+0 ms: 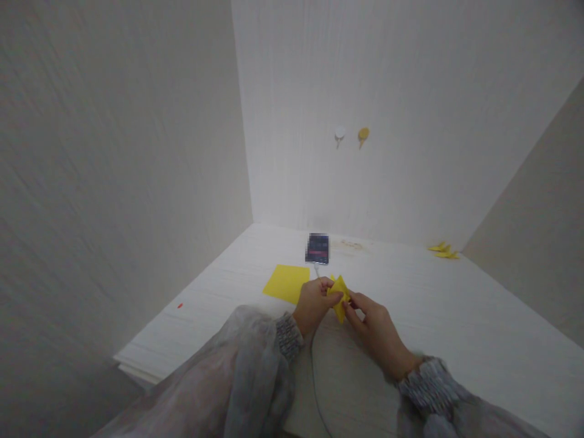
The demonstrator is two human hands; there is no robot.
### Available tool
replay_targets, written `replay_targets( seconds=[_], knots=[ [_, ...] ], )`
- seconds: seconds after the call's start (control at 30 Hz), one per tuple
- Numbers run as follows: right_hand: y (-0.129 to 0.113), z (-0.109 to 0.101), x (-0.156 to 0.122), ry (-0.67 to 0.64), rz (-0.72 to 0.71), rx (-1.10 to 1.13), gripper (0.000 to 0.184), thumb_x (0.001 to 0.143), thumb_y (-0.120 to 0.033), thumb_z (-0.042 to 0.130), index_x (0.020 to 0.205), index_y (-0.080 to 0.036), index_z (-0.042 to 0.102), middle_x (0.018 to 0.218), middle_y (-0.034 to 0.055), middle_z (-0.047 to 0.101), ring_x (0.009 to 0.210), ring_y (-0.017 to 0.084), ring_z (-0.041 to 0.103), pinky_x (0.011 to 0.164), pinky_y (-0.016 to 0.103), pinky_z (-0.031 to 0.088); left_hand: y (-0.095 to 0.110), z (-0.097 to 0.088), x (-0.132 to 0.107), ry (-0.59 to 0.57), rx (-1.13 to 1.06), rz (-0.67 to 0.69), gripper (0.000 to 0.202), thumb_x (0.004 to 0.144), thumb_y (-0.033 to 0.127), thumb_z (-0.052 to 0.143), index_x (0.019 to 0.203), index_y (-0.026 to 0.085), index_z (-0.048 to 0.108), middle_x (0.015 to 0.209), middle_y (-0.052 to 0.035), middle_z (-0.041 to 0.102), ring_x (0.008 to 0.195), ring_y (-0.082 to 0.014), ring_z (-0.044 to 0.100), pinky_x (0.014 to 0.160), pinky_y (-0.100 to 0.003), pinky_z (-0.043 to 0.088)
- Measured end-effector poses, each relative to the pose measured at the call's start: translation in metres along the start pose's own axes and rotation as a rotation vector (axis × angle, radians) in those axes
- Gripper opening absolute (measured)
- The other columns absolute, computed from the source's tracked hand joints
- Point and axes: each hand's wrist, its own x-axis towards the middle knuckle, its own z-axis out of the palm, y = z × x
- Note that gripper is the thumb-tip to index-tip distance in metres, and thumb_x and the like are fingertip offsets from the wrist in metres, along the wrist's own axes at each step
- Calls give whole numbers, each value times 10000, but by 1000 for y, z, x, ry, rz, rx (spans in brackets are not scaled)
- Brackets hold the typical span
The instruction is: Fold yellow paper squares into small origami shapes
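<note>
Grey left wall: upright beside the white table, surface faintly streaked.
Red mark: small, on the tabletop near its left edge; nature not determinable.
Left sleeve: sheer grey fabric, gathered cuff.
Yellow sheet: flat on the table, right side partly covered from view by the left hand.
Left hand grip: narrow, thumb and fingers pinching the left side of a folded yellow piece.
Phone: on the table near the back wall; screen pixelated, contents unreadable.
Cable: pale, meets the phone's near end, passes behind the left hand, curves to the front.
Folded yellow piece: between both hands, nearer the front than the phone; pointed at top and bottom; contact with the table cannot be told.
White hook: on the back wall.
Brown marks: on the table, right of the phone.
Yellow hook: just right of the white one.
Right hand: narrow, fingertips pinching the folded piece's right side.
Right sleeve: matching grey, gathered cuff.
Small yellow pieces: pointed, grouped in the back right corner; exact count unclear.
Right wall: grey, bounding the table.
</note>
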Motion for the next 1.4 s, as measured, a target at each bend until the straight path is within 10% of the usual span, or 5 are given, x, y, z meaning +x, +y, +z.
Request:
replay_targets(
  seconds=[0.57, 1.4],
  knots=[
    [21, -1, 3, 18, 343, 799, 230, 703, -371, 560, 780, -171, 644, 645, 20, 591, 633, 143, 524, 636, 266, 425, 12, 1, -5, -181, -423, -89, 250, 582, 323, 642, 700, 108, 590, 652, -16, 613, 571, -107, 540, 560, -218, 426],
    [11, -4, 2, 81, 309, 505, 251, 685, -417, 549, 645, -171, 586, 524, -9, 537, 512, 122, 504, 499, 231, 411, 15, 1, -7, -351, -459, -73, 327, 565, 366, 662, 736, 107, 560, 697, -30, 604, 641, -116, 554, 643, -246, 431]
  ],
)
